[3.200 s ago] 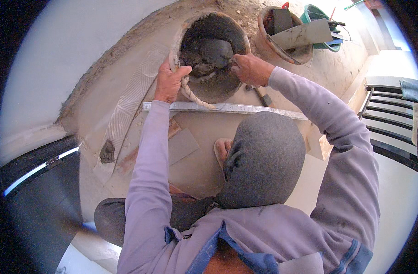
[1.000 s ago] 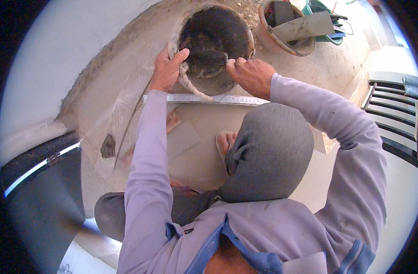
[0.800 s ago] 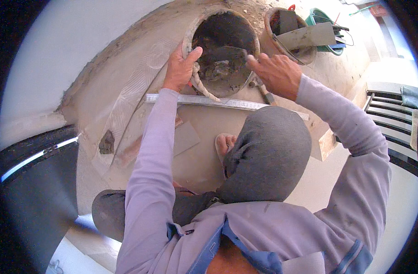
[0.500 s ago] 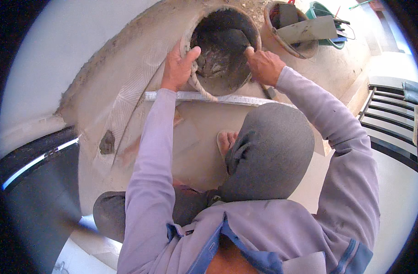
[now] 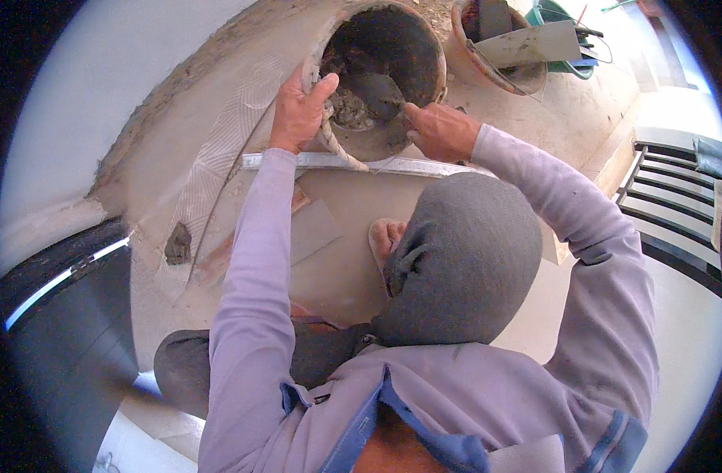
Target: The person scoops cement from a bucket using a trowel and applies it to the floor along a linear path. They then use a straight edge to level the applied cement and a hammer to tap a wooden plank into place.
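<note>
Beige floor (image 5: 353,268) (dusty), white wall (image 5: 116,94) — left grip (image 5: 297,117) clasps the bucket (image 5: 416,59), right grip (image 5: 445,132) a trowel (image 5: 382,94).

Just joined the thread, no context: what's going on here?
The person's left hand grips the rim of a bucket at its near left side. The right hand holds a trowel, its dark blade inside the bucket by a lumpy grey mix. A long metal bar lies on the near side of the bucket; a second bucket stands farther right.
</note>
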A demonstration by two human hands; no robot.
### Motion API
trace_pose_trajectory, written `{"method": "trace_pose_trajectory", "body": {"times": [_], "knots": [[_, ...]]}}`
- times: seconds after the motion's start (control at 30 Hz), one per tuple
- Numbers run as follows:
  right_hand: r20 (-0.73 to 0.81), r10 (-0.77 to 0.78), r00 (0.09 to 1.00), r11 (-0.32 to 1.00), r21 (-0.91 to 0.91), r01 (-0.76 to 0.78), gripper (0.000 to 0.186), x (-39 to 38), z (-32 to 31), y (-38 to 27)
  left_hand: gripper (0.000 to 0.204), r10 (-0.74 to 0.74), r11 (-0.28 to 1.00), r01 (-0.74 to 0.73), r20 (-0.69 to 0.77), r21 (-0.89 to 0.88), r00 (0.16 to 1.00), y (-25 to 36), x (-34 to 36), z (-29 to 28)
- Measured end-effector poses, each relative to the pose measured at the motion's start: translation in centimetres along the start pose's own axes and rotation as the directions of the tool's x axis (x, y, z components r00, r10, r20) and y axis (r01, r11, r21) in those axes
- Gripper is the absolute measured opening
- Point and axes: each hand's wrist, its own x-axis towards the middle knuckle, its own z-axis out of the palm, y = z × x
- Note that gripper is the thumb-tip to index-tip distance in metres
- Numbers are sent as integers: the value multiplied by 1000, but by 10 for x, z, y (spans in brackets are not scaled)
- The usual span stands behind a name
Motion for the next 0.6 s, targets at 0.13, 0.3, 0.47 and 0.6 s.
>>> {"method": "trace_pose_trajectory", "body": {"times": [0.13, 0.3, 0.47, 0.6], "knots": [[-188, -218, 958, 924, -355, 141, 35, -19, 4, 3, 43, -122, 992, 122, -3, -2, 992, 13, -4, -1], [-207, -275, 939, 812, -573, 111, 38, -52, -55, -7, 48, 18, 993, -14, -31, 115, 999, 25, -9, 13], [-263, -227, 938, 882, -463, 83, 41, -72, -48, -5, 54, -17, 995, 17, -7, 100, 1000, 2, -7, 6], [-201, -204, 958, 957, -246, 152, 32, -74, -37, 3, 55, -18, 1000, 18, 19, 16, 1000, 1, -8, 8]]}}
